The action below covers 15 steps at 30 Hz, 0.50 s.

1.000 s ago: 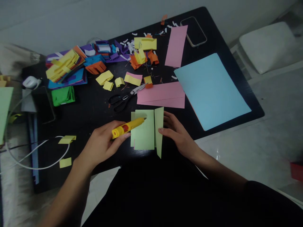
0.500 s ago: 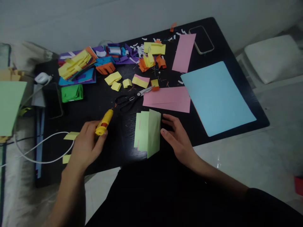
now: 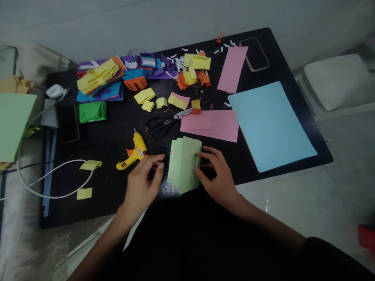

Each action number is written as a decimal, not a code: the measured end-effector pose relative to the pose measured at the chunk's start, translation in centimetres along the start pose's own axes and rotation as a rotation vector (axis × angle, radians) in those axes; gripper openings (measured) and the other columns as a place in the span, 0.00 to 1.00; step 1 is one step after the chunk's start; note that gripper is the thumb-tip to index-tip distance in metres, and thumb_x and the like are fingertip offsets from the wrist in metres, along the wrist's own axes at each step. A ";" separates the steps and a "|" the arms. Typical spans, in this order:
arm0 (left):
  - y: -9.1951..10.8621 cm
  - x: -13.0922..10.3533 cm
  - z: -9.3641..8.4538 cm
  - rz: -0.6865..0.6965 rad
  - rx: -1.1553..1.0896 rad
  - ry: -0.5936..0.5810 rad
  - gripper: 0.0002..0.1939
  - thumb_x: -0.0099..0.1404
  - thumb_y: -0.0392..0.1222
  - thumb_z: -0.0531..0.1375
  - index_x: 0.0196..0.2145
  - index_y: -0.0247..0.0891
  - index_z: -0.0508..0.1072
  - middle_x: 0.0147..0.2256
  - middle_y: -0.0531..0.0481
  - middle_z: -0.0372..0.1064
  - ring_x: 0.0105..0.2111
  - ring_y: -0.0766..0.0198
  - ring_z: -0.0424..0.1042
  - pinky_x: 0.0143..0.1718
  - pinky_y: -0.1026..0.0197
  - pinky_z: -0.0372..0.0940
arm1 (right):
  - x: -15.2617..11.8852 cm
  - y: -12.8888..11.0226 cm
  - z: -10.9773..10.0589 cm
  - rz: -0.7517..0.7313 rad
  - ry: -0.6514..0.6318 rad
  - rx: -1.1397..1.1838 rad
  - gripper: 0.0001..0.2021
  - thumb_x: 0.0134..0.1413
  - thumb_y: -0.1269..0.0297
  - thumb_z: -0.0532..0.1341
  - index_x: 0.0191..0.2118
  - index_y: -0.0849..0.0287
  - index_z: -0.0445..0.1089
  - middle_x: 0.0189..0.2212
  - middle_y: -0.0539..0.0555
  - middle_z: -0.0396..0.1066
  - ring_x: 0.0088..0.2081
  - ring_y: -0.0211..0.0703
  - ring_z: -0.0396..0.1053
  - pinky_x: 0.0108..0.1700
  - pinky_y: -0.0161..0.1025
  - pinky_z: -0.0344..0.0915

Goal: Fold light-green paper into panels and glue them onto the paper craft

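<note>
Several light green paper pieces [image 3: 187, 166] lie overlapped near the table's front edge, the top one folded. My right hand [image 3: 215, 171] touches their right edge, thumb and fingers apart. To their left, my left hand [image 3: 146, 177] is held with fingers spread and nothing between them. A yellow glue gun [image 3: 136, 150] lies on its side just beyond my left hand, its nozzle pointing away. Behind the green paper are black-handled scissors [image 3: 164, 123] and pink paper strips [image 3: 216, 125].
A light blue sheet [image 3: 272, 127] lies at the right. Phones [image 3: 254, 54] rest at the back right and left. Folded colored papers [image 3: 99, 78] and scraps line the back. A white cable [image 3: 58, 197] loops at the left, near small yellow pieces [image 3: 84, 193].
My left hand has let go of the glue gun, now lying on the table, and moved right toward the green paper. My right hand has come onto the paper's edge, and its raised flap is lower.
</note>
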State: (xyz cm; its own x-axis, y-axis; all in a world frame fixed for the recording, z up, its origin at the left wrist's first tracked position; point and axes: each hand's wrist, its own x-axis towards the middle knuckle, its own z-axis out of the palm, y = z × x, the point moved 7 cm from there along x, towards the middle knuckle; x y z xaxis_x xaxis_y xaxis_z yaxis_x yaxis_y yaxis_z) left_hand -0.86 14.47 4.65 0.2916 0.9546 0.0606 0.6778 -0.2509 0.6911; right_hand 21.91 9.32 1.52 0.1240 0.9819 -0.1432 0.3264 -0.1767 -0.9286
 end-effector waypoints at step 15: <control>-1.1 0.5 5.9 -0.330 -0.410 -0.060 0.14 0.65 0.46 0.67 0.47 0.41 0.76 0.36 0.52 0.74 0.29 0.67 0.71 0.31 0.64 0.68 | -0.1 1.2 -0.2 0.038 0.030 0.094 0.17 0.62 0.61 0.68 0.56 0.46 0.75 0.63 0.57 0.63 0.57 0.53 0.73 0.52 0.53 0.81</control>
State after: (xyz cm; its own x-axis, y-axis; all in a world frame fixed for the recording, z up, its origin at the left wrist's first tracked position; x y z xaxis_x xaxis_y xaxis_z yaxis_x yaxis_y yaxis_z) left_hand 2.54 14.28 -0.38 0.1538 0.9583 -0.2410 0.4242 0.1563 0.8920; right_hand 22.53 9.02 0.46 0.1634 0.9718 -0.1703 0.2317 -0.2055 -0.9508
